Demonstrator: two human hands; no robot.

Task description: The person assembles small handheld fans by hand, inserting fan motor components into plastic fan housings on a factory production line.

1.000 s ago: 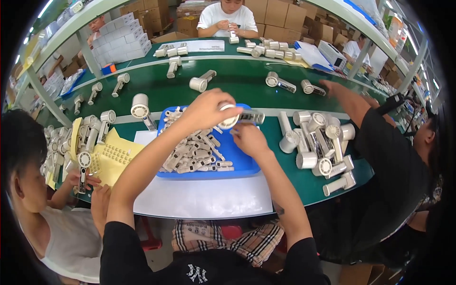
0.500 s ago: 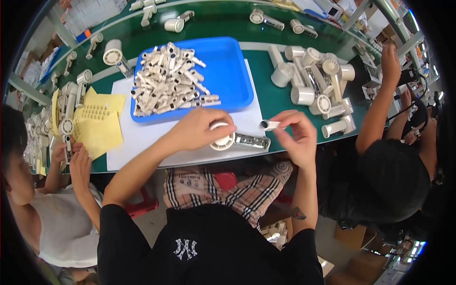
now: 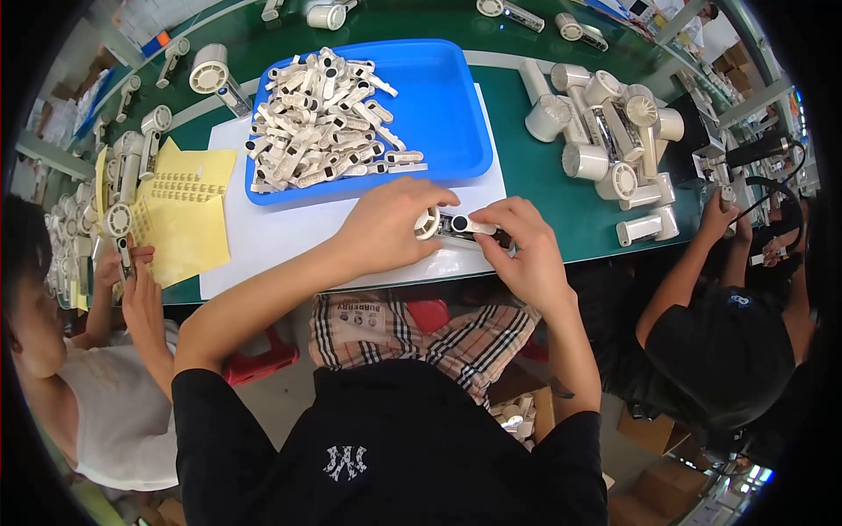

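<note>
A white handheld fan lies on the white paper (image 3: 351, 279) at the table's near edge, its round head (image 3: 427, 223) to the left. My left hand (image 3: 390, 226) is closed around that head. Fingers of my right hand (image 3: 524, 250) pinch a white handle cover (image 3: 474, 226) with a black round spot, laid along the fan's open handle. Dark inner parts show beside the cover; whether it sits flush I cannot tell. Just beyond my hands stands a blue tray (image 3: 443, 114), its left part heaped with similar white covers (image 3: 324, 123).
Several white fans (image 3: 605, 131) are piled to the right on the green table (image 3: 513, 167). Yellow sheets (image 3: 189, 219) lie left, near a co-worker's hands (image 3: 132, 272). Another person (image 3: 724, 333) works at the right. More fans (image 3: 215, 79) rest along the far side.
My right hand has moved left and brought the cover from beside the fan onto its handle. The fan head has turned within my left hand. The view has shifted slightly.
</note>
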